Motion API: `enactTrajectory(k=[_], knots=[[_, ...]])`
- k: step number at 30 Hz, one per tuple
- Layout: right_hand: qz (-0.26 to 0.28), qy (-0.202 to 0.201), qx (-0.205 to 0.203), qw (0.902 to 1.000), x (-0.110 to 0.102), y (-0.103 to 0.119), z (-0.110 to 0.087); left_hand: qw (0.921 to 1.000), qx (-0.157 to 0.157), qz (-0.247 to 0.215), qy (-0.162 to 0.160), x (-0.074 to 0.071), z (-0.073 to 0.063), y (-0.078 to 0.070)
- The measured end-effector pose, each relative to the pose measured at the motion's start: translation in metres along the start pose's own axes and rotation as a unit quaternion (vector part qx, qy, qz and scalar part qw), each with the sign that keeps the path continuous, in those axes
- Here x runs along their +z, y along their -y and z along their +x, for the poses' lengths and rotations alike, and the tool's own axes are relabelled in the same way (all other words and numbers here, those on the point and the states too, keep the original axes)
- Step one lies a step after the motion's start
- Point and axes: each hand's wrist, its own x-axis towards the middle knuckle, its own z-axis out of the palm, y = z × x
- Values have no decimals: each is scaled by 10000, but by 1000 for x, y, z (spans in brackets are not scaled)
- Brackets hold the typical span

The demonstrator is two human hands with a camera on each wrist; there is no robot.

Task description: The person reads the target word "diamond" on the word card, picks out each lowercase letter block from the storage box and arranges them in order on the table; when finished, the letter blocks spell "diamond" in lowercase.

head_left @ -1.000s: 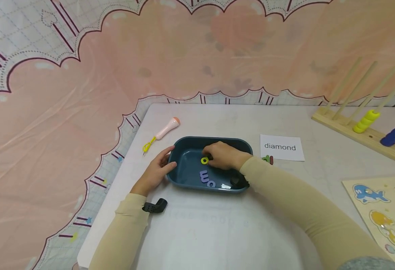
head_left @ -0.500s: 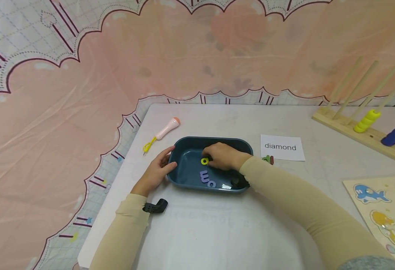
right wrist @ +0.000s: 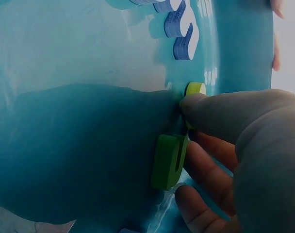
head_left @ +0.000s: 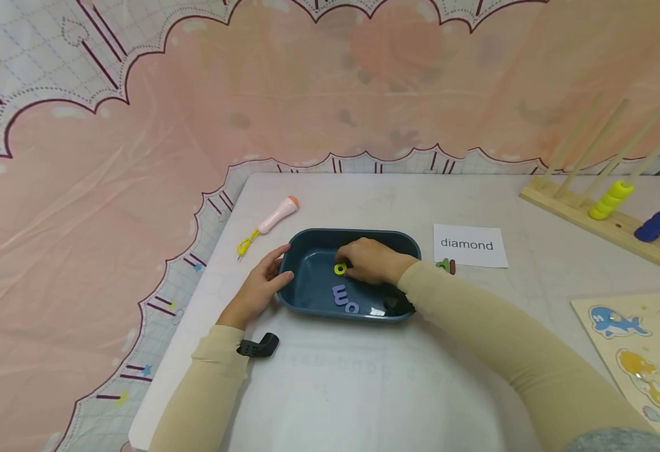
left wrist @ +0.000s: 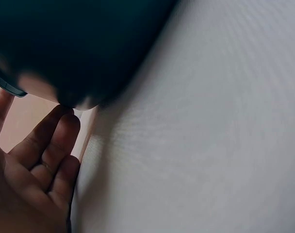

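Observation:
A dark teal plastic tray (head_left: 310,307) stands on the white table. My left hand (head_left: 258,289) holds its left end, thumb over the rim and fingers along the outer wall (left wrist: 84,58). Inside the tray, my right hand (head_left: 372,260) pinches a ring-shaped yellow letter (head_left: 340,269) between thumb and forefinger. A green U-shaped letter (right wrist: 167,162) stands beside the other fingers in the right wrist view. Nearer the front wall lie a purple letter m (head_left: 339,295) and a purple ring-shaped letter (head_left: 352,307). The right hand hides part of the tray.
A card reading "diamond" (head_left: 470,245) lies right of the tray, with green and dark red letters (head_left: 446,266) at its lower edge. A pink microphone-shaped toy (head_left: 278,215) lies behind left. Farther right are a wooden bead stand (head_left: 601,220) and an animal puzzle board (head_left: 618,301).

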Motion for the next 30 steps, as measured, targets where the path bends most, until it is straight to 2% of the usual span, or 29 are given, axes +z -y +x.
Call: enactTrajectory(k=[15, 21, 30], knots=[[68, -353, -118, 9993, -11, 7, -2, 9999, -98, 56, -8, 0, 1, 2], [197, -529, -102, 9984, -29, 15, -11, 10000, -54, 17, -14, -1, 2, 4], [57, -983, -256, 9948, -53, 20, -33, 10000, -86, 31, -22, 0, 2, 4]])
